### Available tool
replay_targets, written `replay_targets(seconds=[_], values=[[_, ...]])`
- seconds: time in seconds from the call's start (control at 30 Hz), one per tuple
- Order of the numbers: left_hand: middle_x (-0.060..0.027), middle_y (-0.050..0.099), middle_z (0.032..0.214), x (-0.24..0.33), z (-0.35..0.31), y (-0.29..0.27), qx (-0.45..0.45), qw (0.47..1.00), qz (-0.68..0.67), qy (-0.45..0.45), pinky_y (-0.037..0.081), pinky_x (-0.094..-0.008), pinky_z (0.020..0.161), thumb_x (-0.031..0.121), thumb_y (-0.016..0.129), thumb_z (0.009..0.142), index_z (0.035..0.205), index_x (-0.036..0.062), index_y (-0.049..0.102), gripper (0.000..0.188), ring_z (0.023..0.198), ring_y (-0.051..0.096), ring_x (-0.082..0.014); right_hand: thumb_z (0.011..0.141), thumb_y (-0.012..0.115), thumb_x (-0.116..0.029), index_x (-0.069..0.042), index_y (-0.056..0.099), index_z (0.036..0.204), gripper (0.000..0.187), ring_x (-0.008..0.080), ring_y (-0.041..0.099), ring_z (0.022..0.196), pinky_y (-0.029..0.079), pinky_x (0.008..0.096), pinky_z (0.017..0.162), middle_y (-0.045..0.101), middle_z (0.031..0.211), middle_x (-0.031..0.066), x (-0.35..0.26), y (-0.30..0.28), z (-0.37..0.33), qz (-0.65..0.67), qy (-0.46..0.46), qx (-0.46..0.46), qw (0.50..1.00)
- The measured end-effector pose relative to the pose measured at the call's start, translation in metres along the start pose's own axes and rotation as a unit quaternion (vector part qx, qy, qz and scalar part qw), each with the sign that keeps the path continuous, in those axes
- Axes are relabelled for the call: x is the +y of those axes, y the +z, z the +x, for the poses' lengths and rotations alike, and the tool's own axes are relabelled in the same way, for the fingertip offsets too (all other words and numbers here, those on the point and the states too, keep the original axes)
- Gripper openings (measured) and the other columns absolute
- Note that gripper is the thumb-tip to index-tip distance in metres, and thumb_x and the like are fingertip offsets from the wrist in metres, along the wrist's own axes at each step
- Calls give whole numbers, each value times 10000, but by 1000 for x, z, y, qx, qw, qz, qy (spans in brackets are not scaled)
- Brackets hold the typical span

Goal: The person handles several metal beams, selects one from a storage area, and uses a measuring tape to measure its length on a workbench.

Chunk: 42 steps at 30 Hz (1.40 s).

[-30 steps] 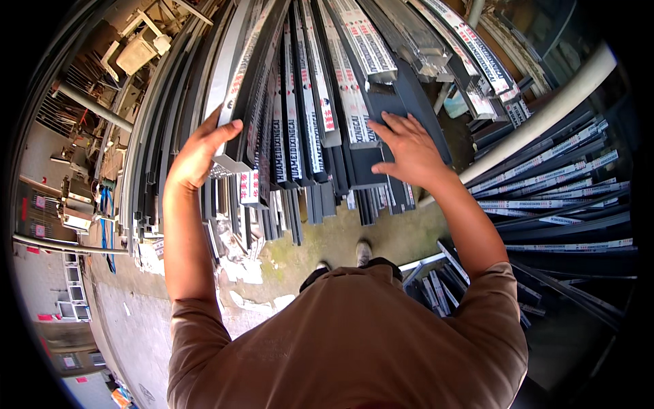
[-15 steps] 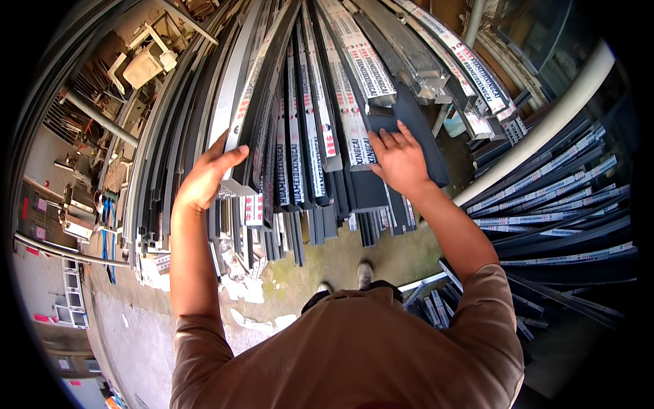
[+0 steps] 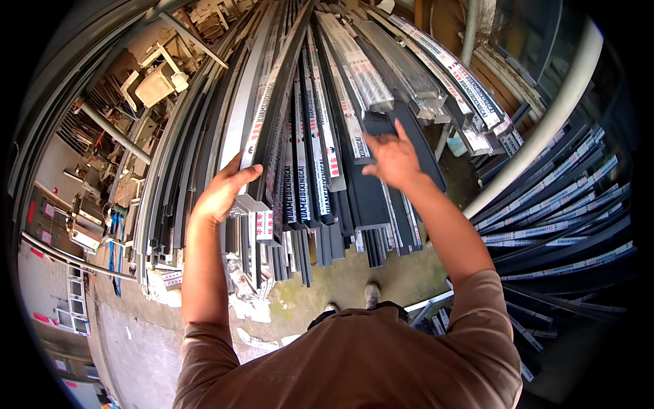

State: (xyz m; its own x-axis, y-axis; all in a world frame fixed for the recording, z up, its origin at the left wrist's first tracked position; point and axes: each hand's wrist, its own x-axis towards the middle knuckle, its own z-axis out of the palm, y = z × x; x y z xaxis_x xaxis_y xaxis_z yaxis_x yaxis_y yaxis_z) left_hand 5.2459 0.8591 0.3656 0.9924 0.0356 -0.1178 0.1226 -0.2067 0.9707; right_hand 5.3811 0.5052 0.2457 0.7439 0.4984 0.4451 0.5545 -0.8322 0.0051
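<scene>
A dense bundle of long metal profiles, many with printed white and red film, runs away from me with its cut ends nearest. My left hand (image 3: 223, 194) is closed round the near end of a pale-and-dark metal profile (image 3: 248, 203), thumb across its top. My right hand (image 3: 395, 162) has its fingers spread and holds nothing. It hovers over or lightly touches a wide dark profile (image 3: 417, 136), and a film-covered profile (image 3: 355, 144) ends by its fingertips. Whether the right palm makes contact cannot be made out.
A pale round post (image 3: 545, 129) slants up on the right, with more dark profiles (image 3: 558, 204) stacked beyond it. To the left, a metal rail (image 3: 112, 131) crosses near cluttered equipment. White film scraps (image 3: 248, 307) lie on the concrete floor (image 3: 146, 351) below the bundle.
My right hand has loosened from the film-covered profile, its fingers now more spread and raised. My left hand keeps its grip on its profile. The bundle sits slightly lower in view.
</scene>
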Motion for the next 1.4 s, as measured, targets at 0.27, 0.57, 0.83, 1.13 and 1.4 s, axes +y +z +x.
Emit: replay_targets(seconds=[0.27, 0.57, 0.83, 1.13, 1.4], values=[[-167, 617, 1414, 9, -5, 7, -12, 1000, 10, 10, 369, -321, 1145, 222, 753, 921, 1545, -63, 421, 763, 1308, 552, -229, 990, 649, -542, 0, 579, 1408, 688, 330, 702, 1148, 531, 418, 997, 745, 1181, 207, -97, -63, -6, 496, 140, -85, 853], [-168, 604, 1412, 18, -34, 38, -49, 999, 1, 15, 373, -333, 1151, 310, 705, 1010, 1579, -61, 360, 761, 1316, 534, -225, 1055, 527, -576, -29, 214, 1638, 858, 290, 614, 1261, 536, 426, 1000, 617, 1338, 206, -155, -84, -11, 744, 134, -202, 623], [-232, 647, 1391, -16, -26, -9, 39, 979, 190, 70, 416, -390, 1150, 432, 584, 1068, 1462, -52, 539, 626, 1334, 581, -285, 1002, 625, -549, 13, 410, 1545, 811, 341, 610, 1305, 519, 423, 1035, 550, 1474, 260, -149, -91, -37, 541, 145, -47, 827], [-367, 577, 1384, -65, -26, 32, -2, 911, 411, 16, 508, -397, 1040, 243, 763, 837, 1633, -43, 170, 1033, 1125, 688, -431, 1007, 692, -253, 10, 551, 1421, 511, 291, 625, 1250, 538, 406, 1014, 632, 1340, 205, -140, -98, -76, 590, 124, -35, 797], [-289, 570, 1439, -45, -73, -37, 9, 988, 154, -12, 430, -344, 1122, 117, 711, 866, 1652, -34, 91, 1013, 1252, 621, -290, 1025, 684, -234, -12, 663, 1273, 333, 176, 725, 1051, 569, 314, 922, 754, 1119, 137, -141, -70, -129, 675, 131, -203, 698]])
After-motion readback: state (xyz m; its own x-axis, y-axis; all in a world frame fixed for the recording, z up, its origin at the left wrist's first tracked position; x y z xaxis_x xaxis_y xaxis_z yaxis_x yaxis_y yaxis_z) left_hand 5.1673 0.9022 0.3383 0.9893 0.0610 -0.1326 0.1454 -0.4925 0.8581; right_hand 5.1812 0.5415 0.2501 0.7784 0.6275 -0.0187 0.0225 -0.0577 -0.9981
